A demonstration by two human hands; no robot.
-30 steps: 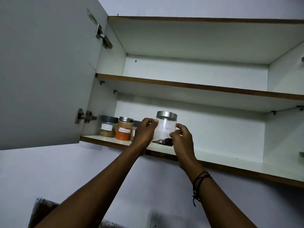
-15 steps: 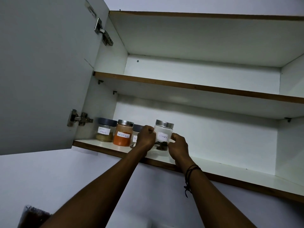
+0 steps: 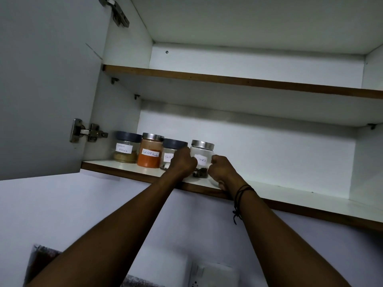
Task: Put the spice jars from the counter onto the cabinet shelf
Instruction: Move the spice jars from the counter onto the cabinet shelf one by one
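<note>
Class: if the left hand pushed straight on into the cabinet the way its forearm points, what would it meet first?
Probably the black pepper jar, directly behind the left hand; depth is unclear, and the cloves jar sits just beside it.

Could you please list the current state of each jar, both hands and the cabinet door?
Cloves jar: upright on the lower shelf, lid on, gripped from both sides.
Black-labelled jar: upright, lidded, partly hidden by the left hand.
Red chilli powder jar: upright, lidded.
Masala jar: upright, lidded, leftmost.
Left hand: curled on the cloves jar.
Right hand: curled on the cloves jar.
Cabinet door: open.
</note>
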